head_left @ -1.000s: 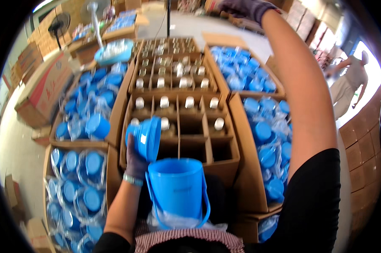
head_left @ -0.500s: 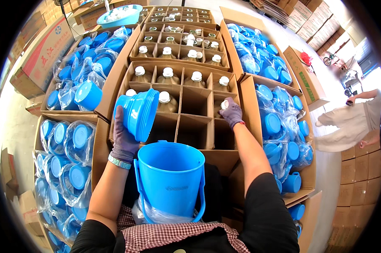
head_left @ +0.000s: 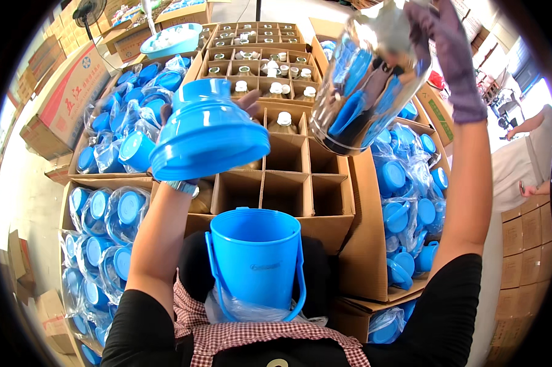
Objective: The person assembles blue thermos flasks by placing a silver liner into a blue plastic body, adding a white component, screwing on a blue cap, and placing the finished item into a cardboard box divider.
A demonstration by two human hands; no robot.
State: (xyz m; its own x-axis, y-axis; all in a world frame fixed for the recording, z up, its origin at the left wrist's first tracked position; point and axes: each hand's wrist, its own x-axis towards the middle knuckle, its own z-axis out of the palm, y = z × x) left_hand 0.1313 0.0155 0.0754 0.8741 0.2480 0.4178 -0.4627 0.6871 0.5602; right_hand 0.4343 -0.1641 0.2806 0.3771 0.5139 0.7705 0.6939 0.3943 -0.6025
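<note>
High on the right, my gloved right hand (head_left: 453,73) grips a shiny silver glass flask liner (head_left: 355,92) near its upper end. The liner is tilted, its rounded base toward the lower left. My gloved left hand (head_left: 249,103) is wrapped round a blue plastic flask collar (head_left: 208,137), held wide rim down; most of that hand is hidden behind it. Between my legs stands a blue plastic bucket-shaped flask body (head_left: 254,263), open at the top, its handle hanging down and clear plastic film round its base.
Ahead lies a divided carton (head_left: 331,205) with several white-capped liners (head_left: 284,122). Cartons of film-wrapped blue parts flank me on the left (head_left: 129,209) and right (head_left: 393,176). A light-blue basin (head_left: 172,40) of white pieces stands far left. Another person (head_left: 526,140) is at the right edge.
My right hand has lifted a liner out of its carton compartment, up and to the right. My left hand has raised the blue collar and turned its wide rim downward.
</note>
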